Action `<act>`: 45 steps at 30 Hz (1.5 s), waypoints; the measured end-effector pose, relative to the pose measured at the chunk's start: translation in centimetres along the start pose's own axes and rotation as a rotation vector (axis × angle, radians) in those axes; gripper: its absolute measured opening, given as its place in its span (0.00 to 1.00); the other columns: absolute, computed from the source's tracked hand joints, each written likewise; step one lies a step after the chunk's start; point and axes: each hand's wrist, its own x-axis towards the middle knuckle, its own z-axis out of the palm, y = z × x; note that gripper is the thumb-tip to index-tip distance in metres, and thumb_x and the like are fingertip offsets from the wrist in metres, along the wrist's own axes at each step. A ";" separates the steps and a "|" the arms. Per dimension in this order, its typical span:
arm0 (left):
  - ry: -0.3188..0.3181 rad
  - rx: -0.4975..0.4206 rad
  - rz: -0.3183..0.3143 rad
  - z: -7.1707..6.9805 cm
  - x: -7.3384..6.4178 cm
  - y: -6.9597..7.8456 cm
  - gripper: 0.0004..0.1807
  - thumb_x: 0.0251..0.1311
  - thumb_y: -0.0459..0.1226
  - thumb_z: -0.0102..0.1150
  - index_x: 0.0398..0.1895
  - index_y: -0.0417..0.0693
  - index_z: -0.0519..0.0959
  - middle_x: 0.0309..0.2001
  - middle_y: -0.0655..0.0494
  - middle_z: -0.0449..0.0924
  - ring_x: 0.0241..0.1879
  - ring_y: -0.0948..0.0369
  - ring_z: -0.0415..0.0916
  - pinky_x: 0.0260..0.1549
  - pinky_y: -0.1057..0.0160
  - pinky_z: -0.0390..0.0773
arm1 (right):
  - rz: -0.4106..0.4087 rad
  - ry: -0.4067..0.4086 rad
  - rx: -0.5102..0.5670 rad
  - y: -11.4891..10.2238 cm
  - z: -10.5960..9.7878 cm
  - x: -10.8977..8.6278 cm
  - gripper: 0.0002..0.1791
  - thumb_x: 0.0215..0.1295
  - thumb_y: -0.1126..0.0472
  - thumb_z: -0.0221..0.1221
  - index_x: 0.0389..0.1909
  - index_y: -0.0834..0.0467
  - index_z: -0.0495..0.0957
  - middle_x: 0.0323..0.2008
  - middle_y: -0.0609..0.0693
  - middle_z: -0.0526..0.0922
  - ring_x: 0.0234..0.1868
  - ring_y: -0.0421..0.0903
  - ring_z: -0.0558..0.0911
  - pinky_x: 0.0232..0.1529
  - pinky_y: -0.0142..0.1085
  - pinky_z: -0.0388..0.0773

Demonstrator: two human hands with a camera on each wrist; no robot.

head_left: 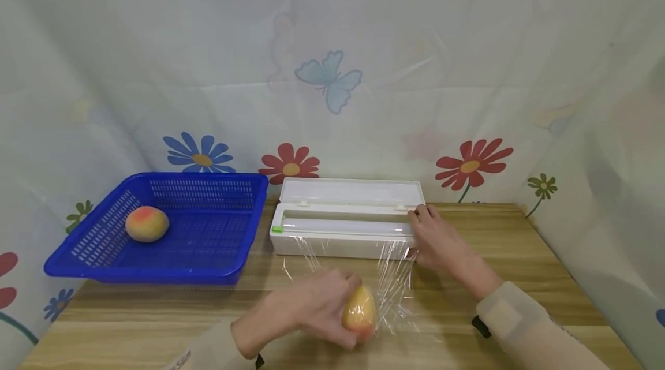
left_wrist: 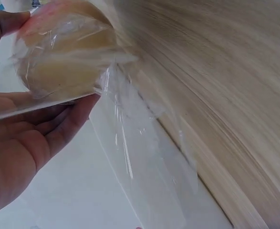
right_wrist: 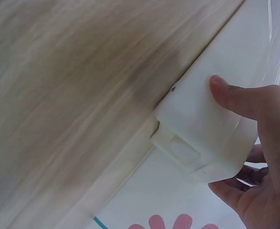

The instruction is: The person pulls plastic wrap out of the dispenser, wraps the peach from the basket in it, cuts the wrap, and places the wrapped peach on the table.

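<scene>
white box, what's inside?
A pale roll lies lengthwise in the open white box; clear film drapes over the front edge. The box's bottom can't be seen, hidden by roll and front wall.

wood-grain table | blue basket, left | white film dispenser beside it, lid raised

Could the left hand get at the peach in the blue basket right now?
Probably not straight away: the left hand is gripping another peach, with clear film over it. Otherwise the way looks free: the blue basket is open-topped and nothing covers the peach inside.
</scene>
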 end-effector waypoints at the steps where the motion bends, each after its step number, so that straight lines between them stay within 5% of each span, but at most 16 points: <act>1: -0.003 -0.005 0.004 0.0 -0.1 0.1 0.25 0.50 0.58 0.70 0.38 0.51 0.75 0.30 0.68 0.70 0.26 0.72 0.68 0.22 0.77 0.69 | 0.000 0.000 -0.004 0.0 0.0 0.0 0.40 0.46 0.60 0.79 0.57 0.74 0.72 0.49 0.66 0.73 0.50 0.63 0.73 0.36 0.48 0.83; 19: -0.106 -0.071 0.058 -0.1 -0.6 1.1 0.22 0.49 0.54 0.72 0.34 0.53 0.74 0.28 0.70 0.69 0.24 0.74 0.67 0.20 0.79 0.69 | 0.007 0.022 -0.013 0.1 0.3 -0.1 0.40 0.47 0.58 0.78 0.57 0.74 0.73 0.50 0.66 0.73 0.52 0.63 0.73 0.39 0.51 0.83; 26: -0.120 -0.044 0.068 -0.2 -1.0 1.9 0.23 0.53 0.60 0.68 0.34 0.54 0.74 0.29 0.71 0.69 0.25 0.75 0.67 0.20 0.79 0.68 | 0.012 0.014 -0.016 0.0 0.2 -0.1 0.41 0.50 0.53 0.78 0.57 0.74 0.73 0.50 0.67 0.73 0.52 0.63 0.74 0.40 0.50 0.83; 33: -0.098 0.028 0.142 0.2 -1.2 2.2 0.24 0.59 0.63 0.63 0.32 0.53 0.75 0.27 0.70 0.69 0.25 0.75 0.65 0.22 0.80 0.66 | 0.019 0.004 -0.010 0.0 0.0 -0.1 0.41 0.49 0.54 0.79 0.57 0.75 0.73 0.52 0.68 0.74 0.53 0.64 0.74 0.44 0.52 0.82; 39: -0.131 0.043 0.131 0.4 -1.3 2.7 0.24 0.52 0.61 0.71 0.33 0.53 0.78 0.27 0.71 0.70 0.24 0.75 0.65 0.21 0.80 0.66 | 0.021 0.001 -0.017 0.0 -0.1 0.0 0.39 0.49 0.57 0.78 0.57 0.74 0.74 0.51 0.68 0.74 0.53 0.64 0.74 0.44 0.52 0.82; 45: -0.191 -0.036 0.110 0.4 -1.6 3.2 0.22 0.51 0.55 0.75 0.34 0.50 0.78 0.27 0.70 0.70 0.25 0.76 0.66 0.24 0.80 0.68 | 0.030 -0.011 -0.008 0.0 -0.1 0.0 0.42 0.48 0.54 0.80 0.58 0.74 0.73 0.53 0.68 0.74 0.55 0.65 0.74 0.47 0.54 0.82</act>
